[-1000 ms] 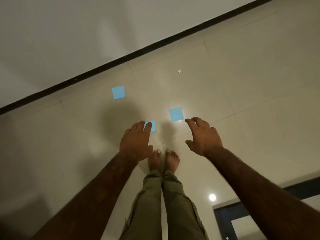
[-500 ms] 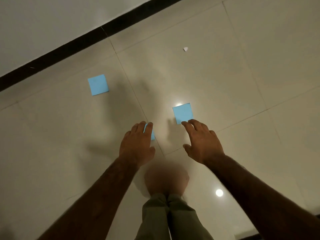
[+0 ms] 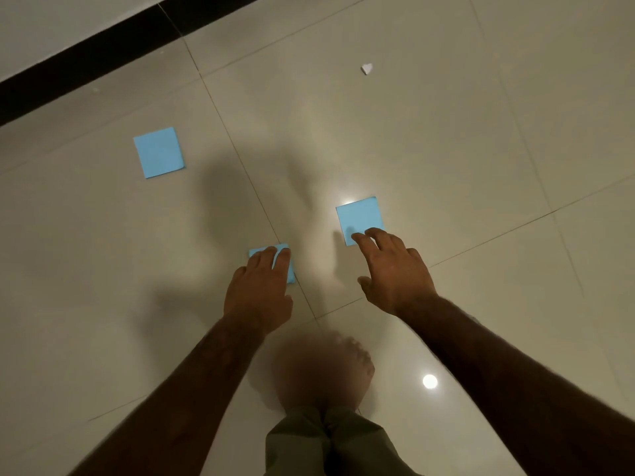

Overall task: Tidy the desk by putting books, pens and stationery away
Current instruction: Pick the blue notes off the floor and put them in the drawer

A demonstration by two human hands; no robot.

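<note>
Three square blue sticky notes are lying flat on the glossy tiled floor [image 3: 446,149], their faces showing plain blue. The left hand [image 3: 257,290] is resting palm down with straight fingers spread over the near note [image 3: 291,273], covering most of it; only its far edge and right edge are showing. The right hand [image 3: 395,273] is reaching out, fingers extended and apart, with the fingertips lying over the near edge of the middle note [image 3: 359,216], just right of the left hand and a little farther. Neither hand is curling round anything. The far note [image 3: 158,152] is sitting well apart to the far left, near the black skirting [image 3: 86,60]. A small white paper scrap [image 3: 367,68] is lying far right. Blurred bare feet [image 3: 323,369] are standing between the forearms.
</note>
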